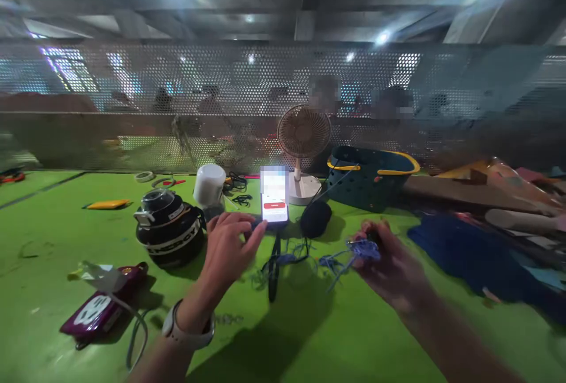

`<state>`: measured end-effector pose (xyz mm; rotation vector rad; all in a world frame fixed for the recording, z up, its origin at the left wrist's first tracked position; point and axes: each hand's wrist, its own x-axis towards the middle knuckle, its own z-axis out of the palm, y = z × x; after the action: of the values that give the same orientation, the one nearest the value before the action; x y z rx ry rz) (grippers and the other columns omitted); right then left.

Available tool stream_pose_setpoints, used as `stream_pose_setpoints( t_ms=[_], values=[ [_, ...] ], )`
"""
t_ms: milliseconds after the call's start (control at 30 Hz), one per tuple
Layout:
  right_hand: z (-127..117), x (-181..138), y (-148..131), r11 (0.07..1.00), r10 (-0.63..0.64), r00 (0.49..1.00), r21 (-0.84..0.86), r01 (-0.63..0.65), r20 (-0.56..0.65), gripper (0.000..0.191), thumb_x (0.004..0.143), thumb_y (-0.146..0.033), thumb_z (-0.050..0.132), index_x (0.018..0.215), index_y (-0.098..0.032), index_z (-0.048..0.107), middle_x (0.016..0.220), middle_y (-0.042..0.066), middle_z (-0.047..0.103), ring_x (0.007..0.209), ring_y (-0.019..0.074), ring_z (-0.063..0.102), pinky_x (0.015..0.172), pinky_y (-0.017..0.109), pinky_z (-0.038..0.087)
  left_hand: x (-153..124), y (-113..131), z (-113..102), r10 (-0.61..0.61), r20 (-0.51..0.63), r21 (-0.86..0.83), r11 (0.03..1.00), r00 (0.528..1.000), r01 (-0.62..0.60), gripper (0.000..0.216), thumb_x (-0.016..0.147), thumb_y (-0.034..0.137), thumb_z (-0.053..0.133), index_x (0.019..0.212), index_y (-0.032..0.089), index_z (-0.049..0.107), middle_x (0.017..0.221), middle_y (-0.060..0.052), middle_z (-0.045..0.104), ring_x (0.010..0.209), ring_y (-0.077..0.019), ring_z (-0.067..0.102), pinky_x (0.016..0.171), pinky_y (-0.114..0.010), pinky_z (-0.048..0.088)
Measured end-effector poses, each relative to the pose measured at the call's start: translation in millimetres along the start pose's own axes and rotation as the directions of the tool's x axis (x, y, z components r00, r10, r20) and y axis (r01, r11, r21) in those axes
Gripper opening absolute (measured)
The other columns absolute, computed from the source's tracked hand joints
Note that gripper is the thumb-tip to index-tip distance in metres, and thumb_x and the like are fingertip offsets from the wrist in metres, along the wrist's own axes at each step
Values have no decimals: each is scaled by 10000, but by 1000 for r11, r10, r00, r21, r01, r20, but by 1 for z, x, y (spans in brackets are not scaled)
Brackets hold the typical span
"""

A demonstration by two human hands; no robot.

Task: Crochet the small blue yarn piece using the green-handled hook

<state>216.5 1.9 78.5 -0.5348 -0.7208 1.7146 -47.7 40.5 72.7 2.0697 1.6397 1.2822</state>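
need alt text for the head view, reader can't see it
A person's right hand holds a small blue yarn piece above a green table, while the left hand is at the lower edge of a lit phone. Nearby are a dark ball of yarn, a fan and a yellow-handled basket.

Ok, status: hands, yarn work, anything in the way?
Left fingers at lit phone. Right fingers holding blue yarn piece. Dark yarn ball between, clear of both.
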Motion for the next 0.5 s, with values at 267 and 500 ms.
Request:
stream_pose_setpoints(
  t_ms=[267,500],
  values=[
    [4,0,0,999,44,999,-22,-44,-16,200,664,-385,852,762,-254,736,729,-38,777,665,117,741,580,173,615,-29,59,45,9,364,-887,309,931,344,438,941,536,390,1068,201,642,1276,-110,581,1184,-277,505,849,-384,513],
    [-11,0,5,1000,-18,1000,2,18,-5,197,666,-371,854,718,-236,720,665,-39,749,628,117,715,550,172,589,-41,76,20,-156,425,-869,-345,892,354,577,905,612,404,1227,178,608,1090,-94,663,875,-170,616,580,-206,516]
  ],
)
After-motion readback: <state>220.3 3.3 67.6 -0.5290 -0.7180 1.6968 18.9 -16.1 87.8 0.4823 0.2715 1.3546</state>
